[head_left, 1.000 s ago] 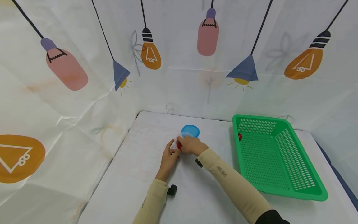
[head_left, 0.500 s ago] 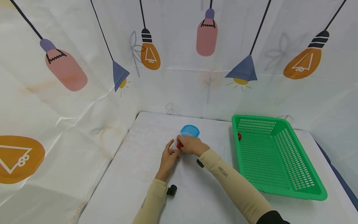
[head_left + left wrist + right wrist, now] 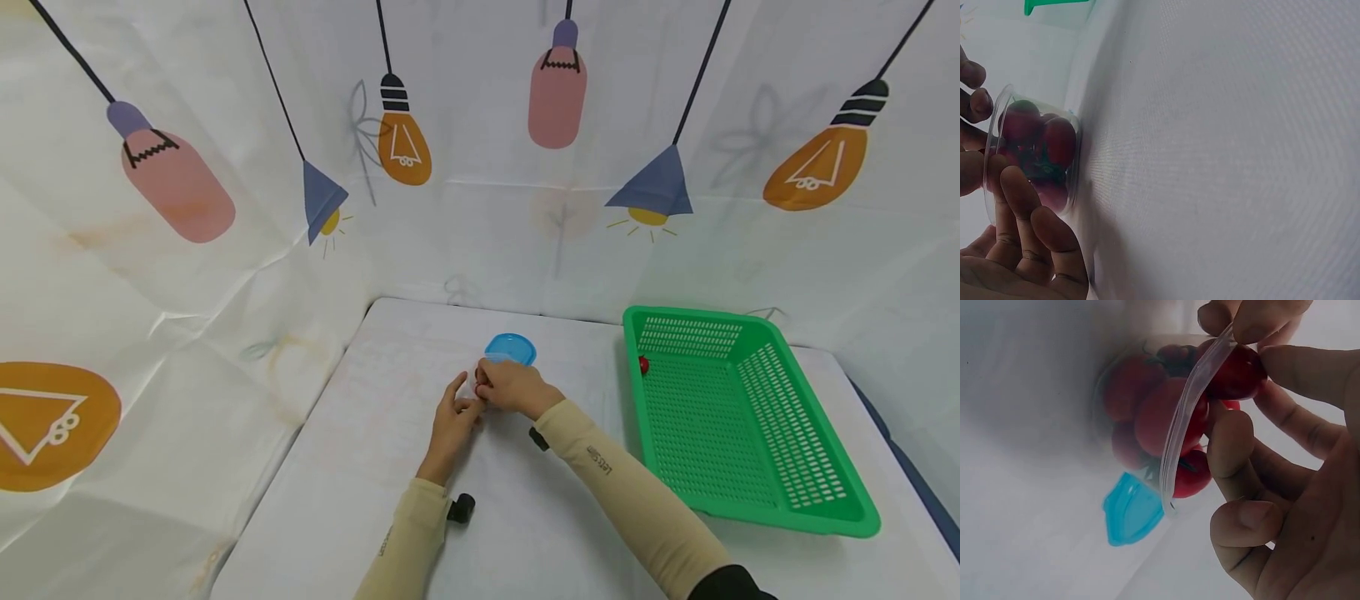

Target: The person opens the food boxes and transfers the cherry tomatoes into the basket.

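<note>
A small clear plastic tub (image 3: 1074,156) filled with red cherry tomatoes (image 3: 1060,142) stands on the white table, its top uncovered. My left hand (image 3: 452,429) steadies the tub, with thumb and fingers around its side near the rim. Above the opening, my right hand (image 3: 512,389) pinches one cherry tomato (image 3: 1238,374) right at the tub's rim. In the right wrist view several tomatoes show through the clear wall, some with green stems. From the head view, both hands hide most of the tub. A blue lid (image 3: 510,345) lies just behind it.
A large green plastic basket (image 3: 757,518) stands on the right of the table, with a red tomato (image 3: 643,365) at its left wall. White sheets (image 3: 480,242) printed with lamps hang behind and to the left of the white table (image 3: 390,367).
Red tomato showing under my right fingertips half a second ago is now mostly hidden in the head view. My right fingers have shifted slightly; my left hand stays in place.
</note>
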A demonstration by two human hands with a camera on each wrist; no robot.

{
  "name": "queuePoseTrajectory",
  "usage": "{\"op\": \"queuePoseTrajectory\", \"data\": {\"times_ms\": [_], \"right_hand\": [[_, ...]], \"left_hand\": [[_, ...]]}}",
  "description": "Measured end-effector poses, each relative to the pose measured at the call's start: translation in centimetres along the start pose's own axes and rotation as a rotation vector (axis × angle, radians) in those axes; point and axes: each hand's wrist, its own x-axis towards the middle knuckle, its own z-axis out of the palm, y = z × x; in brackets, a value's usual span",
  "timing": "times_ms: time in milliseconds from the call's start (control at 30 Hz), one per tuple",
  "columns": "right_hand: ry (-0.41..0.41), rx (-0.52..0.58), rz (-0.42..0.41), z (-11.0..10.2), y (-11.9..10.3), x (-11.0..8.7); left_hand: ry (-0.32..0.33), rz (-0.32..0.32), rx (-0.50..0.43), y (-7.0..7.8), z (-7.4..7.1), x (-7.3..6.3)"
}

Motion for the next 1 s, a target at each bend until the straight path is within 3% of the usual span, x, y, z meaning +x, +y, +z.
{"op": "queuePoseTrajectory", "data": {"times_ms": [433, 1000], "right_hand": [[-0.039, -0.05, -0.002, 0.11, -0.06, 0.07], [0.032, -0.046, -0.049, -0.14, 0.05, -0.41]], "left_hand": [[0.004, 0.024, 0.005, -0.04, 0.09, -0.15], [0.01, 0.022, 0.003, 0.1, 0.12, -0.16]]}}
